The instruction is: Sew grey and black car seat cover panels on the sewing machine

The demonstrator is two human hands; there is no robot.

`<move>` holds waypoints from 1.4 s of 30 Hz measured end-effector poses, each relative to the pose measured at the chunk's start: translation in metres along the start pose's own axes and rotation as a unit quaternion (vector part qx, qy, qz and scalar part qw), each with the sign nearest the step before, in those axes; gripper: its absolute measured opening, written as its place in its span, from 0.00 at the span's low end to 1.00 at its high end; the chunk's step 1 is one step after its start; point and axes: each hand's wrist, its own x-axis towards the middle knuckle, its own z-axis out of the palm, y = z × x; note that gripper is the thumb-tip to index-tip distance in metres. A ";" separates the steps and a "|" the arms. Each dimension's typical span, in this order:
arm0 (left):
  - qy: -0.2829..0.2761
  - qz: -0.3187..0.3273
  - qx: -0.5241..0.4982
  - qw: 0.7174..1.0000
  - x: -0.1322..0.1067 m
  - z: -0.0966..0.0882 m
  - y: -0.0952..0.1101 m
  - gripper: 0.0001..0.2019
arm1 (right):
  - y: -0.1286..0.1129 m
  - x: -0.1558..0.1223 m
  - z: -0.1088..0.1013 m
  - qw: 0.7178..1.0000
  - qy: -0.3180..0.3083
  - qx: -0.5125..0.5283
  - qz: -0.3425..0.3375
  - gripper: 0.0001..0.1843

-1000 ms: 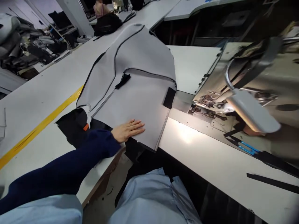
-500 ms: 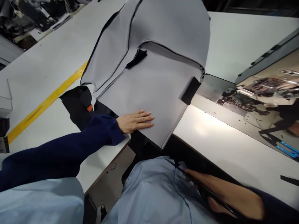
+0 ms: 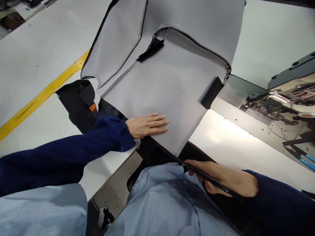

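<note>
Cloth [image 3: 162, 95], grey and seamed, lies under my left hand [image 3: 147, 126], spread over the table [image 3: 56, 131], its near corner just beyond my right hand [image 3: 221, 177]. My left palm is flat, fingers extended and clasping nothing; I judge that its pressure stops the cloth sliding. My right fingers are closed around a thin black strip [image 3: 214, 181], whose far end comes up to that corner; whether they touch, I cannot tell. I take the slanting hold to be for pointing the strip along the cloth's edge. Beyond my left fingertips, two black tabs [image 3: 212, 93] sit at the seams, one ahead, one farther right, near the machine [image 3: 302, 98].
</note>
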 end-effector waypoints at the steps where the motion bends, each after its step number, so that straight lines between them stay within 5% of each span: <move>1: 0.000 0.000 0.001 1.000 0.000 0.000 0.000 0.32 | 0.000 0.000 0.000 1.000 0.002 -0.002 0.011 0.30; 11: 0.015 0.016 0.016 1.000 0.000 0.000 -0.001 0.32 | -0.011 0.001 -0.008 0.973 -0.046 0.139 0.178 0.23; 19: 0.019 0.013 0.019 1.000 0.000 -0.004 0.003 0.31 | -0.019 -0.005 -0.010 0.965 -0.062 0.111 0.230 0.25; 28: 0.026 0.021 0.029 0.999 -0.001 -0.002 0.002 0.32 | -0.024 0.018 -0.012 0.980 -0.085 0.018 0.179 0.37; 36: 0.018 0.005 0.005 1.000 0.000 -0.005 0.004 0.29 | -0.020 0.022 0.006 0.988 -0.001 0.014 0.157 0.27; 42: 0.020 0.007 -0.006 1.000 0.000 -0.007 0.005 0.29 | -0.017 0.014 0.018 0.980 -0.004 0.047 0.191 0.19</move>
